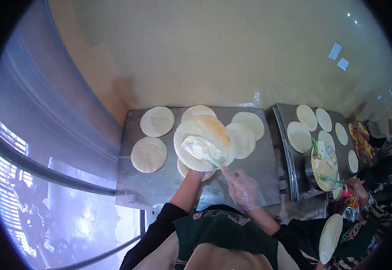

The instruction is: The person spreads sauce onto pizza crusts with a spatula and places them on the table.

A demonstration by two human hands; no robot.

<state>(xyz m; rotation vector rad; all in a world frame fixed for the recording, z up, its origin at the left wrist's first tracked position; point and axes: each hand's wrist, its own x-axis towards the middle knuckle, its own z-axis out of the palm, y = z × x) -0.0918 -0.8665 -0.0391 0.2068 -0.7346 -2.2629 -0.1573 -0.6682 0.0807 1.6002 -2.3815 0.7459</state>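
Metal table point(133, 186), plain wall point(205, 54): tipping and smearing are the risks

Head view. From where I stand, several pale rounds point(149, 155) lie on the metal. 1 bread point(215, 129) is held above them, white spread point(199, 146) heaped toward its near side.

Left hand point(200, 174): underneath the bread, apparently supporting it; fingers hidden, cannot tell whether flat or curled. Right hand point(244, 188): grasping a green spatula point(213, 162), blade in the spread.

Judged hazards: (1) hard, off-centre pressure could tip or tear the bread; (2) the loose, clear glove point(238, 193) could slip on the handle; (3) overloaded spread could drop onto the rounds below.
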